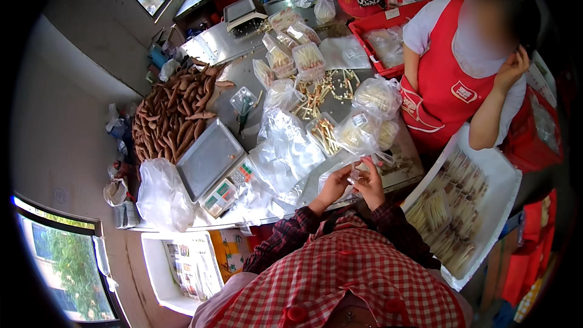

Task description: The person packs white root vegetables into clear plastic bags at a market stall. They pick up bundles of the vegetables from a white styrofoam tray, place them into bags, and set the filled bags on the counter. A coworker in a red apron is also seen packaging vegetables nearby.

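Close together at the table's near edge, my left hand [336,185] and my right hand [370,183] pinch a piece of clear plastic bag [353,176] between their fingertips. Just beyond them lie knotted clear bags [360,132] filled with pale stalks. Left of these bags, an open clear tray holds cut pale stalks with reddish ends [324,134]. Loose stalks [321,93] are scattered behind it. Flat empty plastic bags [289,159] cover the table left of my hands. Filled clear boxes [309,58] are piled farther back.
A digital scale [212,164] stands on the left, with a heap of sweet potatoes [175,109] behind it. At right, a white foam box [505,191] holds packed stalks. A co-worker in a red apron [460,73] is beside the table. Red crates [387,70] stand behind.
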The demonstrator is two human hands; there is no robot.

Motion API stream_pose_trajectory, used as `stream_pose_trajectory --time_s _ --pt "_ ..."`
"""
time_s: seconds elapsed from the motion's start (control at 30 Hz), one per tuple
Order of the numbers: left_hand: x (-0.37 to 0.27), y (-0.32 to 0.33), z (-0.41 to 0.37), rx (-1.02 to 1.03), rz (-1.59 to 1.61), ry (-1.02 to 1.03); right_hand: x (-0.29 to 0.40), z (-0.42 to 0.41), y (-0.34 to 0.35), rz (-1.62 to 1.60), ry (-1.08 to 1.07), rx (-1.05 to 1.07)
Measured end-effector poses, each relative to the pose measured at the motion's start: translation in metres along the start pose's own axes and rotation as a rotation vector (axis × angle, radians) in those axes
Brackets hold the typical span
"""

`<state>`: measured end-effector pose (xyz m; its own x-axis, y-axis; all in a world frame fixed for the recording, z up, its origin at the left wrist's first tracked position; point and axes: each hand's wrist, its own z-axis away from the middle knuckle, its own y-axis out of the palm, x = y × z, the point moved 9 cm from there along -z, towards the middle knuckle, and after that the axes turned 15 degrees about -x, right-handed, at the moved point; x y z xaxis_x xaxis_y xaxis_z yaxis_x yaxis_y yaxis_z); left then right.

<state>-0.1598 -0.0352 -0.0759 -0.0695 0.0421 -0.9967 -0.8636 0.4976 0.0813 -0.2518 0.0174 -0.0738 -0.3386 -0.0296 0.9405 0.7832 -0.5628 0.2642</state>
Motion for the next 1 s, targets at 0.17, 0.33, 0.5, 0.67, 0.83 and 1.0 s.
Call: stream_pose_trajectory --time_s 0.17,0.33,0.5,0.67,0.83,1.0 --pt "0.016 0.005 0.007 0.091 0.234 -0.344 -0.014 -0.005 -0.013 -0.225 0.287 0.088" --pt "0.039 0.001 0.011 0.049 0.142 -0.360 -0.014 0.001 -0.002 -0.156 0.296 0.130" --pt "0.061 -0.024 0.004 -0.209 0.514 -0.444 -0.040 -0.007 -0.005 -0.624 0.573 0.270" --pt "0.046 -0.040 0.010 -0.137 0.122 -0.453 -0.092 -0.027 -0.049 -0.941 0.897 0.019" --pt "-0.011 -0.030 0.043 0.273 -0.673 0.497 -0.064 -0.041 -0.073 -0.911 0.749 -0.169" --pt "0.020 -0.052 0.046 0.161 -0.687 0.143 -0.015 -0.006 -0.049 -0.177 0.316 0.091"
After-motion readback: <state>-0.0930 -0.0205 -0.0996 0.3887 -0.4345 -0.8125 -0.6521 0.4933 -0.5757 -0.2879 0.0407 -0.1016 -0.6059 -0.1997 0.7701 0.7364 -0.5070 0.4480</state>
